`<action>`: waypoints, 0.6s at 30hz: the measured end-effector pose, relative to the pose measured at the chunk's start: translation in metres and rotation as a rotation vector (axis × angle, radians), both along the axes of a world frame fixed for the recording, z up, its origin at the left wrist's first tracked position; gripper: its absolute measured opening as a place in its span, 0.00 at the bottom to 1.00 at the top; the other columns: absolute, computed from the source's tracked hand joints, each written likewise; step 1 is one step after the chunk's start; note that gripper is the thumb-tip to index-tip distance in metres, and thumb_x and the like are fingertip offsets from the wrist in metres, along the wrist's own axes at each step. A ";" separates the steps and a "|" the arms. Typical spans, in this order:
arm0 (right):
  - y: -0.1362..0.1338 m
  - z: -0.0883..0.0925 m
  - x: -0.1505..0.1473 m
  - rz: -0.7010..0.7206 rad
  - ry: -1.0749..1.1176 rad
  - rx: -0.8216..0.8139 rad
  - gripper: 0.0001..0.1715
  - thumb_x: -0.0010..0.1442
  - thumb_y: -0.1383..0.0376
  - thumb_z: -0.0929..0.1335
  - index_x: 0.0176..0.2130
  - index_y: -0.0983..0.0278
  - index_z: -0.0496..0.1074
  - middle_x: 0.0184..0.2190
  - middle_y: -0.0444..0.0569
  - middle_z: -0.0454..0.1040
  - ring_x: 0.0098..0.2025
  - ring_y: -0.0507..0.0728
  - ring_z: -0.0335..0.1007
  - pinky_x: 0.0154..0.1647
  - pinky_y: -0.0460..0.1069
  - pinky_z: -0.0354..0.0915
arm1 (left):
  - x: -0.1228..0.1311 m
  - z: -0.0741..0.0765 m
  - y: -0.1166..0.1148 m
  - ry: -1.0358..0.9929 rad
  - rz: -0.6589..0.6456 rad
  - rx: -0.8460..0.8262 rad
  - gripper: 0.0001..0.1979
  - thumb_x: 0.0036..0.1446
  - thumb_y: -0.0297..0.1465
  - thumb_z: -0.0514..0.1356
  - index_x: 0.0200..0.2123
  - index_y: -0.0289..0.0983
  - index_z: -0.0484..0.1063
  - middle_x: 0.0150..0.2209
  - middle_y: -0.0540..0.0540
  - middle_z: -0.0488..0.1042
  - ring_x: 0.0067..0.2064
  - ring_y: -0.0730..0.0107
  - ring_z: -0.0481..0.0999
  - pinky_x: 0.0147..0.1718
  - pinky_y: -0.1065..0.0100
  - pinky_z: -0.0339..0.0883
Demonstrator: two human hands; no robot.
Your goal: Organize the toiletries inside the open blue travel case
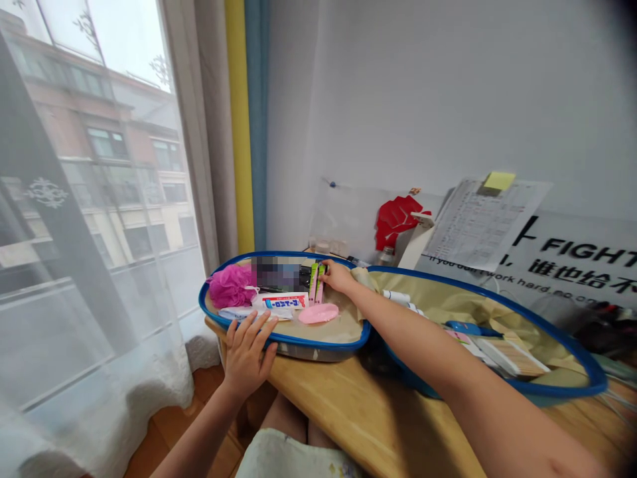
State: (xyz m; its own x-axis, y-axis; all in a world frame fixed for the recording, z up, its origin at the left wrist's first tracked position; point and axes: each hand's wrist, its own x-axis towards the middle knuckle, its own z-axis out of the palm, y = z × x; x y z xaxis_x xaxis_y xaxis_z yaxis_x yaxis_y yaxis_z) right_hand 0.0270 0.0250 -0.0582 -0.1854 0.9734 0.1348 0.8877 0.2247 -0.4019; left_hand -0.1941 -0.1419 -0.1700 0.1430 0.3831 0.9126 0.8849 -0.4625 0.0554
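Note:
An open zip case with a blue rim (318,346) lies on the table, its left half in front of me. My left hand (247,348) rests with spread fingers on that half's near rim and holds nothing. My right hand (337,277) reaches into its far right side, fingers closed on a slim green-and-pink box (320,282). Another slim green-and-pink box (313,284) stands just left of it. Nearby lie a toothpaste box (280,301), a pink oval soap case (318,314) and a magenta bath puff (231,287). A dark item behind them is blurred out.
The case's other half (580,386) lies open at the right, holding a blue-handled item (468,328), white rolls (396,296) and a pack of thin sticks (515,356). Clipped papers (485,222) lean at the wall. A sheer curtain (99,265) hangs left of the wooden table (338,398).

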 end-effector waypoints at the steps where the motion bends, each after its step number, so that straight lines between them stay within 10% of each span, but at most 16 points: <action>1: 0.000 0.000 0.000 -0.001 0.014 0.001 0.21 0.62 0.58 0.65 0.52 0.64 0.66 0.48 0.51 0.69 0.45 0.55 0.69 0.45 0.56 0.68 | -0.001 0.000 0.000 0.005 0.000 0.001 0.24 0.61 0.31 0.52 0.61 0.42 0.60 0.53 0.43 0.72 0.59 0.58 0.64 0.62 0.53 0.42; 11: 0.005 0.028 0.022 -0.107 0.257 0.120 0.21 0.63 0.57 0.64 0.51 0.66 0.66 0.43 0.50 0.71 0.40 0.52 0.70 0.40 0.52 0.69 | -0.001 0.000 0.000 0.018 0.018 -0.005 0.24 0.61 0.31 0.52 0.61 0.41 0.60 0.54 0.42 0.71 0.59 0.58 0.63 0.62 0.53 0.42; 18: -0.035 0.078 0.104 -0.040 0.224 0.056 0.20 0.62 0.54 0.62 0.45 0.66 0.70 0.34 0.47 0.74 0.30 0.48 0.69 0.32 0.45 0.65 | -0.001 0.002 -0.001 0.045 0.015 0.003 0.24 0.61 0.31 0.52 0.61 0.40 0.60 0.54 0.42 0.71 0.59 0.58 0.64 0.62 0.53 0.41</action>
State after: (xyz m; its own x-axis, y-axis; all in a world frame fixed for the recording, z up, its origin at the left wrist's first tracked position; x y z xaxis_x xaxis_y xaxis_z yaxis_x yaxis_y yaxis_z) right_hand 0.1310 -0.0100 0.0200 -0.1057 0.9692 0.2224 0.7862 0.2184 -0.5781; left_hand -0.1952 -0.1431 -0.1676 0.1781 0.3823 0.9067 0.8932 -0.4495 0.0141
